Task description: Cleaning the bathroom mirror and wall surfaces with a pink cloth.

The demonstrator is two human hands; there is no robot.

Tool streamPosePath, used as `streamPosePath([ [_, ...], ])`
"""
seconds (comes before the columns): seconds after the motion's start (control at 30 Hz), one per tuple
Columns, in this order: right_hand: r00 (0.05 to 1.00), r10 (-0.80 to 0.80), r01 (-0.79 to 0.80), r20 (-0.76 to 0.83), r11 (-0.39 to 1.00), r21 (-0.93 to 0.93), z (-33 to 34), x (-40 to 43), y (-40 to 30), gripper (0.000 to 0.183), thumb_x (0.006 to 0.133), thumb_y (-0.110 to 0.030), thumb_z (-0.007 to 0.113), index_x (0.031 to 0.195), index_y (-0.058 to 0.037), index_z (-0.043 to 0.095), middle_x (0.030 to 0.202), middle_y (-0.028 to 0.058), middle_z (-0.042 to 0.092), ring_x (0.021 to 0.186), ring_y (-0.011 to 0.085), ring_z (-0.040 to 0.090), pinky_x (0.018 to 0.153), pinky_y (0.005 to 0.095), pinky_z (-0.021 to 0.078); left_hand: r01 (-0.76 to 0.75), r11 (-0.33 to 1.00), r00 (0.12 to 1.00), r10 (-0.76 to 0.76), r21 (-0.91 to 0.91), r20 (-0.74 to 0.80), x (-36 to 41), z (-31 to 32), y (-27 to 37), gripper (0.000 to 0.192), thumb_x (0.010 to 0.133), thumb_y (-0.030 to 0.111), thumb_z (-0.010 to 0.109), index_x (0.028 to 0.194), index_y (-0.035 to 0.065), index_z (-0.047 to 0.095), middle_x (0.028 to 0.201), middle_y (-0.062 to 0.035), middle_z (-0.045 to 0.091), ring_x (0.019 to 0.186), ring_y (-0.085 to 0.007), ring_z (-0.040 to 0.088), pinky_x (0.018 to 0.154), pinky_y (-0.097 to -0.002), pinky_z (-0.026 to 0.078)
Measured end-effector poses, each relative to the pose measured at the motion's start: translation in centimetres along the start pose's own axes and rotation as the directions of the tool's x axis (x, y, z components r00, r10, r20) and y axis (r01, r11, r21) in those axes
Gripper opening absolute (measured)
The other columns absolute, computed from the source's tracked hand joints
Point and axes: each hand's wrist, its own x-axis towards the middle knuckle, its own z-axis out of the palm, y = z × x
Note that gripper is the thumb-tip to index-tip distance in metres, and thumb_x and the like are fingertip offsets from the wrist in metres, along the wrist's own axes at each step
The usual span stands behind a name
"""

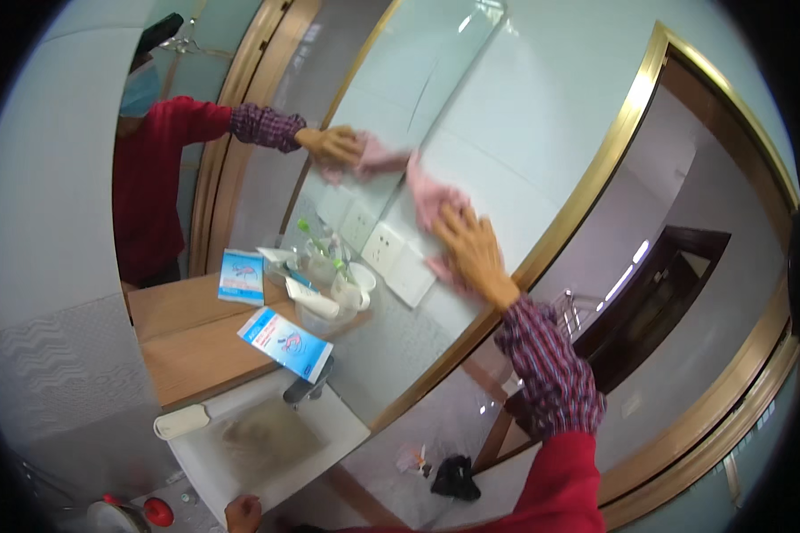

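My right hand (470, 250) presses a pink cloth (433, 193) against the white tiled wall (507, 133), fingers spread over it. The cloth's far end reaches the edge of the wall mirror (400, 73), which reflects the hand and cloth. Just below and left of the hand are a white wall socket (383, 248) and a blank-looking white plate (410, 276). My left hand (243, 514) is low in the view, by the front rim of a white washbasin (350, 426). Its fingers look curled, but most of the hand is cut off.
A wooden shelf (207, 370) under the mirror bears a blue-and-white packet (287, 343), a white tube (312, 298) and a white mug (363, 276). A faucet (309, 388) overhangs the basin. A gold-coloured door frame (590, 193) stands right; a black bundle (455, 477) lies on the floor.
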Motion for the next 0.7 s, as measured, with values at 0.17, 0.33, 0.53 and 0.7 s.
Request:
streamPosePath([
  [0.17,0.989,0.005,-0.016,-0.148,0.997,-0.074,-0.9,0.4,5.4,0.034,0.066,-0.002,0.053,0.099,-0.0117,0.054,0.108,0.0077,0.055,0.102,0.0259,0.049,0.069,0.0378,0.0378,-0.047,0.997,0.998,0.049,0.055,-0.031,0.1,1.1,-3.1,0.020,0.083,0.021,0.052,0.088,0.0047,0.063,0.074,-0.0164,0.062,0.065,-0.0257,0.059,0.061,-0.0336,0.046],
  [0.33,0.851,0.246,-0.465,-0.464,0.763,-0.449,-6.6,10.2,17.3,0.030,0.078,-0.012,0.050,0.108,-0.0143,0.053,0.119,0.0017,0.051,0.105,0.0252,0.045,0.074,0.0427,0.0374,-0.007,0.962,0.998,-0.012,0.275,0.067,1.7,0.8,-0.9,0.020,0.083,0.018,0.052,0.090,0.0017,0.062,0.074,-0.0144,0.062,0.060,-0.0205,0.057,0.057,-0.0319,0.045],
  [0.53,0.840,0.212,-0.425,-0.500,0.829,-0.363,-4.0,13.6,18.2,0.025,0.083,-0.025,0.051,0.105,-0.0145,0.053,0.117,0.0024,0.050,0.110,0.0266,0.041,0.073,0.0445,0.0386,0.010,0.962,0.990,0.029,0.272,-0.139,4.3,3.7,-2.3,0.012,0.070,0.010,0.059,0.079,0.0015,0.061,0.072,-0.0162,0.062,0.066,-0.0315,0.060,0.061,-0.0370,0.048],
  [0.7,0.950,0.112,-0.214,-0.291,0.913,-0.347,1.1,9.5,10.3,0.029,0.079,-0.019,0.053,0.107,-0.0115,0.054,0.114,0.0053,0.052,0.105,0.0250,0.047,0.075,0.0376,0.0414,0.124,0.982,0.989,-0.110,0.146,-0.099,2.7,3.5,-1.0,0.019,0.070,0.012,0.062,0.087,0.0028,0.062,0.074,-0.0156,0.061,0.070,-0.0328,0.060,0.064,-0.0398,0.047],
])
